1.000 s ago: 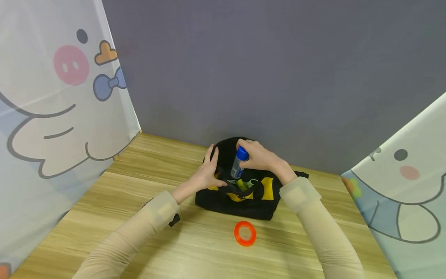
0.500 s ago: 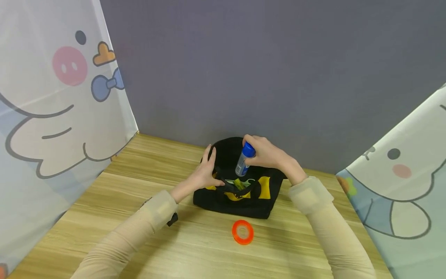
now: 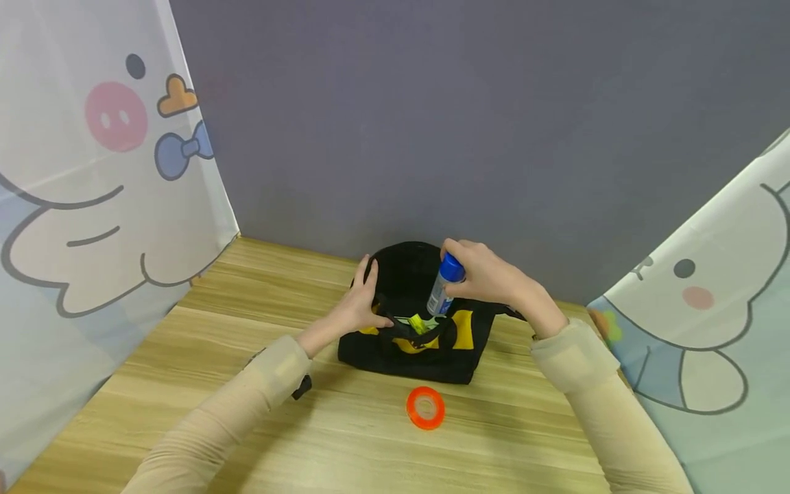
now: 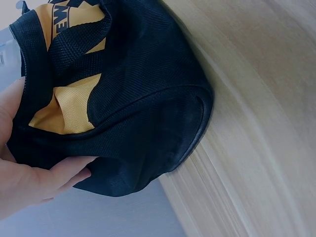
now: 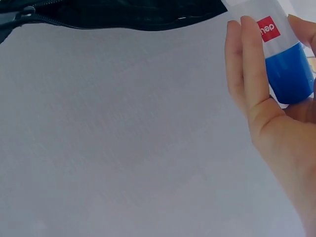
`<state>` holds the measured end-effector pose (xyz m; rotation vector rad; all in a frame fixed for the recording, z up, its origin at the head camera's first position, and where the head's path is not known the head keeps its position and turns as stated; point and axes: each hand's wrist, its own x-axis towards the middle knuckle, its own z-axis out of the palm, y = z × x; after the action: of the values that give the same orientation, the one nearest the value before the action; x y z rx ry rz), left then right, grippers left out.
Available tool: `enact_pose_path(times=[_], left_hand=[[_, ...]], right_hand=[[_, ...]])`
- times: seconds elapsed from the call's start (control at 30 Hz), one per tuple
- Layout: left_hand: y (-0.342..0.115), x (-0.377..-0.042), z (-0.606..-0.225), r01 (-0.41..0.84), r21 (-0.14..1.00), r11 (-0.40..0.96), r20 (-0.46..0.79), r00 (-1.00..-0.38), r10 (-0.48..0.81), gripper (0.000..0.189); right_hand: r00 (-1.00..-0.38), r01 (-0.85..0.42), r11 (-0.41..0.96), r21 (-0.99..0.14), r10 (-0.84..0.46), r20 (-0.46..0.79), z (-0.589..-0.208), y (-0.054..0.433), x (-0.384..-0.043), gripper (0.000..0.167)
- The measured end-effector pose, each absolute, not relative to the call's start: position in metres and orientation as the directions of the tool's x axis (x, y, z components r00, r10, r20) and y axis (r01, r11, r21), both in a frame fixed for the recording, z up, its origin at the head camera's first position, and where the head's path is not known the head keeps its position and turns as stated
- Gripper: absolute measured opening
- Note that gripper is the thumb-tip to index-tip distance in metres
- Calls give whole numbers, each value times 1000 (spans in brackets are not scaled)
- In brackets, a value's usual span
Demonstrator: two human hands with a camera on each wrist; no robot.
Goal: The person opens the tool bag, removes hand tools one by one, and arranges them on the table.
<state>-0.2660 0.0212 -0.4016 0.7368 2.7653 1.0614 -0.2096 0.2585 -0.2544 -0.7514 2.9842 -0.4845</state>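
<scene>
A black tool bag (image 3: 407,367) with yellow patches stands near the back wall, its mouth spread wide. Small yellow and green items (image 3: 421,322) show inside, their kind unclear. My left hand (image 3: 354,309) rests on the bag's left end, thumb on the front rim and long fingers straight along the back; the left wrist view shows them against its outer side. My right hand (image 3: 487,274) grips a clear bottle (image 5: 269,32) by its blue cap (image 3: 452,269). The bottle leans, cap up, with its lower end over the bag's mouth. A red label faces the right wrist camera.
An orange-red roll of tape (image 3: 410,412) lies flat on the wooden table (image 3: 345,446) in front of the bag. A small black piece (image 3: 302,387) is by the left sleeve. A grey wall (image 3: 395,137) rises behind, with cartoon-printed curtains (image 3: 123,199) at both sides.
My right hand has moved the bottle rightward along the bag's mouth. My left hand stays on the bag's left end. The whole scene has shifted slightly left with the head camera.
</scene>
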Motion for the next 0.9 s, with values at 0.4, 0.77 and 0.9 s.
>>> enact_pose_path(times=[0.4,0.77,0.9], left_hand=[[22,-267,-403,398,649,648,83,-884,460,126],[20,-268,-402,434,640,634,97,-864,494,125],[20,-268,-402,434,644,630,95,-863,497,125]], right_hand=[[-898,-439,851,-289,-423,120,-255,268,-183,33],[-925,-376,889,-262,-343,164,-256,287,-161,37],[-923,-380,888,-258,-344,174,-257,293,-153,36]])
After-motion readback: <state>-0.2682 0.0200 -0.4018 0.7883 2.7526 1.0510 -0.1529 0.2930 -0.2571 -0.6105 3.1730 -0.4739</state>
